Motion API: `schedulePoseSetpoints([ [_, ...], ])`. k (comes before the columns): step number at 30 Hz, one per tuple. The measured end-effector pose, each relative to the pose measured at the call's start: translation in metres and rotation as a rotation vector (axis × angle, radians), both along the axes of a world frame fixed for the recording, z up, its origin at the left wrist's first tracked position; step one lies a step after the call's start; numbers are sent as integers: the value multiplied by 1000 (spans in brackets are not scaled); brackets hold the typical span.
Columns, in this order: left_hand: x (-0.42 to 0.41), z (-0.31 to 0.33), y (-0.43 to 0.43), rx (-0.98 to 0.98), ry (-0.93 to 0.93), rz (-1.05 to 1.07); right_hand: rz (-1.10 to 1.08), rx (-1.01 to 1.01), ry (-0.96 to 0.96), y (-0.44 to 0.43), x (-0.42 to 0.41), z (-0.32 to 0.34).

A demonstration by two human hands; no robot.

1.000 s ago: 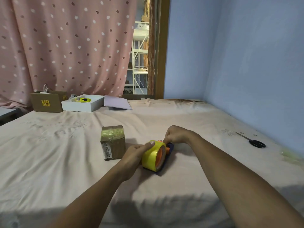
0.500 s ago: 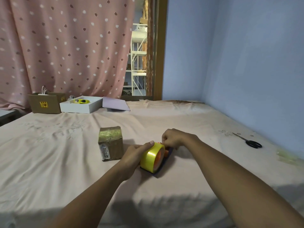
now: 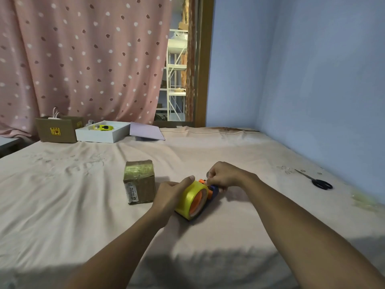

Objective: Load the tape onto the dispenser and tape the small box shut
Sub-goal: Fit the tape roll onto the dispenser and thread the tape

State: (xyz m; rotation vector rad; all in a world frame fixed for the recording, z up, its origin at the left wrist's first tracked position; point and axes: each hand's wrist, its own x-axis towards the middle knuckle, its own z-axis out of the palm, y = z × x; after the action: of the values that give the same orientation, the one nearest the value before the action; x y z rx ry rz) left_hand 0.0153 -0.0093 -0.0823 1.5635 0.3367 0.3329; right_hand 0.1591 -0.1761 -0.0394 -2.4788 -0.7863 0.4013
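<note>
A yellow tape roll [image 3: 188, 200] sits on the orange hub of a dark blue dispenser [image 3: 214, 189], which rests on the bed. My left hand [image 3: 170, 192] grips the roll from its left side, thumb on top. My right hand [image 3: 224, 174] pinches something at the dispenser's far end, near an orange part; whether it is the tape's loose end I cannot tell. The small brown box [image 3: 139, 181] stands just left of my left hand, its top covered with shiny tape.
Black scissors [image 3: 318, 180] lie at the right, near the blue wall. At the back left stand a brown carton [image 3: 56, 129], a white tray [image 3: 102, 134] with a yellow item, and a lilac sheet [image 3: 145, 131]. A crumpled tape scrap [image 3: 363, 198] lies far right.
My right hand has lifted slightly and pinched its fingers at the dispenser's far end. My left hand keeps its hold on the roll. The camera shifted slightly.
</note>
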Motion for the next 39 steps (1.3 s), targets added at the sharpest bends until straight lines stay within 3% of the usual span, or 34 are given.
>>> schedulePoseSetpoints([
  [4, 3, 8, -1, 51, 52, 39, 10, -5, -56, 6, -6, 5],
  [9, 5, 5, 1, 147, 80, 132, 28, -26, 53, 0, -11, 9],
  [16, -1, 6, -1, 121, 97, 54, -4, -167, -250, 16, -16, -1],
  [27, -5, 2, 6, 108, 84, 89, -34, -288, -501, 16, -13, 2],
  [39, -15, -3, 12, 44, 47, 13, -90, -221, -514, -3, -1, 22],
])
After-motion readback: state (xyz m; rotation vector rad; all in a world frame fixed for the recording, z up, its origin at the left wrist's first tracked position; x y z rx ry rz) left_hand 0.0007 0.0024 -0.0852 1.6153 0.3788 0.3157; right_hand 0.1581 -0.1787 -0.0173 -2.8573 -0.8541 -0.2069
